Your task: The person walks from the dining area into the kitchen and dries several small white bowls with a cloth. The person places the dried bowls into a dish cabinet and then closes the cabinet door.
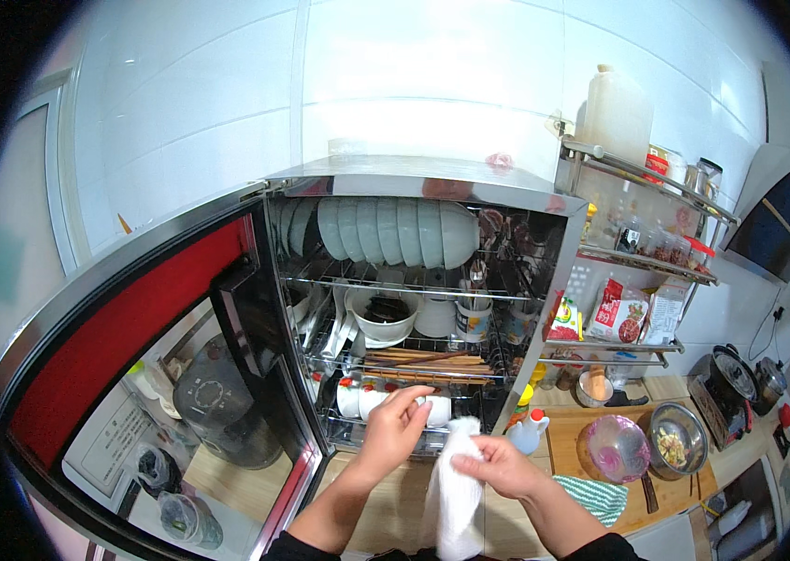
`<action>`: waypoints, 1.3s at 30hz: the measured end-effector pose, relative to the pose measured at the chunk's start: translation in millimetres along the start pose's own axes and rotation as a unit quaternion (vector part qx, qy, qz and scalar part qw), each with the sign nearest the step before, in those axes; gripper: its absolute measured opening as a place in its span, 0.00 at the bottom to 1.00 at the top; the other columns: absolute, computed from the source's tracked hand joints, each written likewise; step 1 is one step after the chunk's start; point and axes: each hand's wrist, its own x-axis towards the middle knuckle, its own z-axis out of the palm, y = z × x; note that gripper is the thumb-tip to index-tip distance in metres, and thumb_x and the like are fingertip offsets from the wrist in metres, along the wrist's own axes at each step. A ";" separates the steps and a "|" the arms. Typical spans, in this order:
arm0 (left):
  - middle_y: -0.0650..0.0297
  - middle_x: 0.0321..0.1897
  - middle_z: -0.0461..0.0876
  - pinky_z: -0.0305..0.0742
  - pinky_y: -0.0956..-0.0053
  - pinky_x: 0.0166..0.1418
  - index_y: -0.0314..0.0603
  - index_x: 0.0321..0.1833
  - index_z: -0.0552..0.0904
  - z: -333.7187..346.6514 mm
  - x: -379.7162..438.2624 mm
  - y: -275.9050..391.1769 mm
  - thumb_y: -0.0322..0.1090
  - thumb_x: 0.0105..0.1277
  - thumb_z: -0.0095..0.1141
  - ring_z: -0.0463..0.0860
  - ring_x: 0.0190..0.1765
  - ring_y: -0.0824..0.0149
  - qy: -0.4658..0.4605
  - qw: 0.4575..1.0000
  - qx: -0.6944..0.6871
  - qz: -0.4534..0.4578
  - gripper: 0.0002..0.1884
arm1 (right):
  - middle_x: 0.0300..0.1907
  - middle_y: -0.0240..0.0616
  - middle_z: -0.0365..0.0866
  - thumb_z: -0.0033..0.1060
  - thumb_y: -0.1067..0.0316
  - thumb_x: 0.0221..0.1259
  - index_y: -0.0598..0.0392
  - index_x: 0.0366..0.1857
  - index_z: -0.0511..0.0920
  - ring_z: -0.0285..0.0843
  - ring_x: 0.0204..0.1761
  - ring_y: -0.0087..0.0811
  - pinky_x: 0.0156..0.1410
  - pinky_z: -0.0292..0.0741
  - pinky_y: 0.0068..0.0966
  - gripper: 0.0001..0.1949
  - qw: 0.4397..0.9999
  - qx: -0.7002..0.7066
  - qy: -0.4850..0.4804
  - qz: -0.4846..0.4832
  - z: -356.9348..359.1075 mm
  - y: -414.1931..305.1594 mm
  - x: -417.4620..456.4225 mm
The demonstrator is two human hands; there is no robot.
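A white cloth hangs from my right hand, pinched between thumb and fingers. My left hand is raised beside it with bent fingers, in front of a row of white cups with red patterns on the bottom rack of a dish cabinet. Chopsticks lie on the rack above the cups. The middle shelf bears a white bowl with dark contents, white spoons and a cup of utensils. Pale bowls stand on edge in a row on the top shelf.
The open cabinet door spans the left side. At right, a wooden cutting board bears a pink-rimmed bowl, a metal bowl of food, a knife and a green-striped cloth. A metal wall rack holds packets and jars.
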 end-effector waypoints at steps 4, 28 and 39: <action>0.57 0.42 0.73 0.69 0.74 0.48 0.32 0.53 0.66 -4.6 -38.2 23.2 0.28 0.53 0.57 0.73 0.44 0.68 -0.055 0.988 -0.142 -0.002 0.24 | 0.37 0.33 0.75 0.48 0.70 0.60 0.58 0.42 0.68 0.74 0.37 0.22 0.43 0.73 0.21 0.09 0.966 0.178 0.139 -0.126 -5.2 5.1 10.2; 0.67 0.07 0.66 0.57 0.81 0.08 0.35 0.35 0.73 -76.4 133.7 27.3 0.28 0.60 0.45 0.63 0.08 0.77 -0.030 0.897 -0.424 -0.119 0.05 | 0.34 0.36 0.73 0.49 0.73 0.56 0.53 0.37 0.61 0.70 0.35 0.23 0.40 0.68 0.20 0.09 0.831 0.148 0.313 -0.434 -52.2 -93.5 113.9; 0.57 0.39 0.75 0.73 0.70 0.41 0.33 0.45 0.69 -36.3 254.0 0.9 0.27 0.57 0.47 0.78 0.41 0.58 0.098 0.954 -0.283 -0.018 0.13 | 0.49 0.34 0.70 0.47 0.74 0.53 0.54 0.54 0.64 0.65 0.50 0.27 0.56 0.59 0.21 0.21 0.845 -0.131 0.307 -0.418 -116.9 -133.1 235.5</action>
